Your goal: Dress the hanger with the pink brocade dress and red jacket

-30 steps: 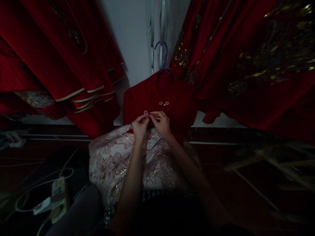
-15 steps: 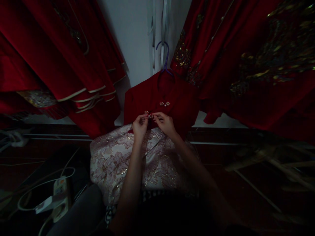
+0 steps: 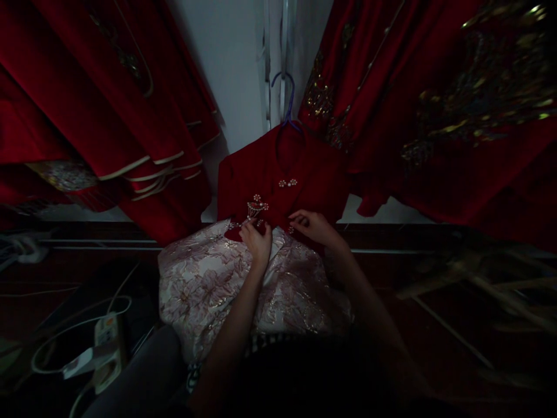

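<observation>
A dark red jacket (image 3: 313,174) hangs from a blue hanger (image 3: 285,96) against a white wall. Pearl button clasps (image 3: 288,183) sit near its collar, and a second pearl clasp (image 3: 256,206) lies lower on the front. My left hand (image 3: 257,238) is curled at the jacket's lower left edge just below that clasp, fingers pinched on the red fabric. My right hand (image 3: 314,225) is closed on the jacket's hem to the right, with a small pearl piece (image 3: 290,230) by its fingertips. Below the jacket hangs a pale floral brocade skirt (image 3: 226,290).
Red embroidered garments (image 3: 108,104) hang on the left, and gold-sequinned red garments (image 3: 435,98) on the right. A white power strip with cables (image 3: 102,348) lies on the dark floor at the lower left. Wooden sticks (image 3: 478,284) lie at the right.
Both hands have dropped from the lower pearl clasp, which now lies uncovered and joined. The left hand went down to the hem; the right hand moved right and down along the jacket's edge.
</observation>
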Demonstrator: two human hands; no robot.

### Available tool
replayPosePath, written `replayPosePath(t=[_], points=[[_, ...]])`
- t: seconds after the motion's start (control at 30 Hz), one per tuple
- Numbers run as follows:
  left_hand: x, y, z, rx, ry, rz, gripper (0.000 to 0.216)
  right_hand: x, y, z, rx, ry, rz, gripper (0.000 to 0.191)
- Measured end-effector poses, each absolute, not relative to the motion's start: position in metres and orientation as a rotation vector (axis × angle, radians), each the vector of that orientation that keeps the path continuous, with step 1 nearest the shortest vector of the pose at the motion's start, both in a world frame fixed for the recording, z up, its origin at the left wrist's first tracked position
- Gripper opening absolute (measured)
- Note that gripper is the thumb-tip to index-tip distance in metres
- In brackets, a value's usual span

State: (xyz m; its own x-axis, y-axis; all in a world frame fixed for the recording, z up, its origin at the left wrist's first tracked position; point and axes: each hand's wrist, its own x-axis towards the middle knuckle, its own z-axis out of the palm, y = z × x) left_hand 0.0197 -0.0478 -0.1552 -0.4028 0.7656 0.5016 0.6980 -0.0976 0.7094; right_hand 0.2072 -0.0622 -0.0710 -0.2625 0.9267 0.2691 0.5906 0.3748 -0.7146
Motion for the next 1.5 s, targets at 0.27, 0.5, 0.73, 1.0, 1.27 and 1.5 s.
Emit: replayPosePath(t=[0.27, 0.5, 0.73, 1.0, 1.27, 1.5], points=[[-0.01, -0.055, -0.156, 1.719, 1.969, 1.421, 0.026, 0.195, -0.053, -0.099, -1.42, -2.025, 0.54, 0.017], [-0.021, -0.048, -0.157, 1.657, 1.669, 1.571, 0.022, 0.21, -0.052, -0.087, -1.302, -1.835, 0.655, 0.024], [-0.014, -0.05, -0.15, 1.837, 1.512, 1.344, 0.042, 0.215, -0.064, -0.059, -1.149, -1.704, 0.806, 0.036], [-0.003, -0.067, -0.12, 1.387, 1.483, 1.787, 0.029, 0.214, -0.09, -0.016, -1.007, -1.604, 1.082, 0.028], [0.041, -0.081, -0.157, 1.385, 1.46, 1.78, 0.037, 0.144, -0.059, -0.095, -1.044, -1.229, 1.127, 0.037], [0.034, -0.079, -0.167, 1.206, 1.427, 1.903, 0.033, 0.102, -0.059, -0.161, -1.028, -1.138, 0.848, 0.033]])
